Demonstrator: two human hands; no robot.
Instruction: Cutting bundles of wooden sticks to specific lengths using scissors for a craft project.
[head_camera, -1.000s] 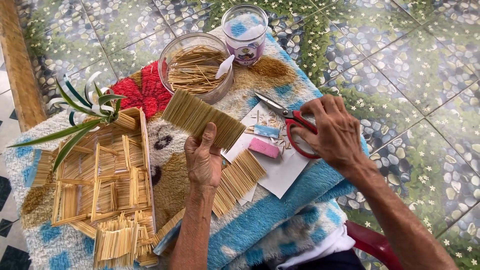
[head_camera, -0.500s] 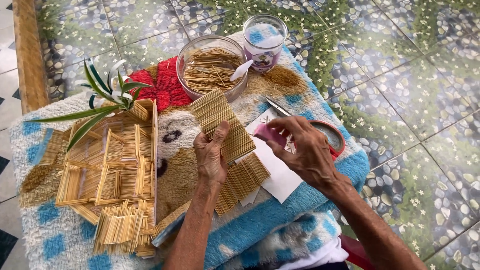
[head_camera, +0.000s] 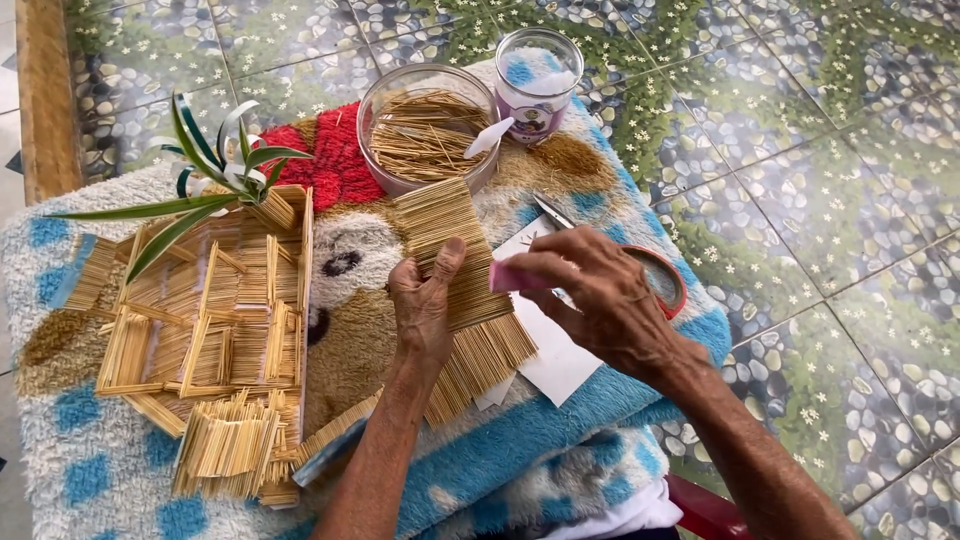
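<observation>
My left hand (head_camera: 425, 305) presses down on a flat panel of glued toothpicks (head_camera: 450, 250), thumb laid across it. A second toothpick panel (head_camera: 480, 365) lies under it, toward me. My right hand (head_camera: 600, 300) hovers just right of the panel and pinches a small pink block (head_camera: 512, 277) between thumb and fingers. Red-handled scissors (head_camera: 665, 275) lie on white paper (head_camera: 555, 360), partly hidden behind my right hand.
A toothpick model house (head_camera: 205, 320) with a green leafy sprig (head_camera: 215, 165) sits at left on a fluffy blue, white and brown towel (head_camera: 540, 440). A clear bowl of loose toothpicks (head_camera: 425, 135) and a small lidded jar (head_camera: 535, 80) stand at the back. Patterned floor tiles (head_camera: 820, 170) surround.
My right hand left the scissors, picked up the pink block from the paper and brought it left toward the toothpick panel. My left hand stayed on the panel.
</observation>
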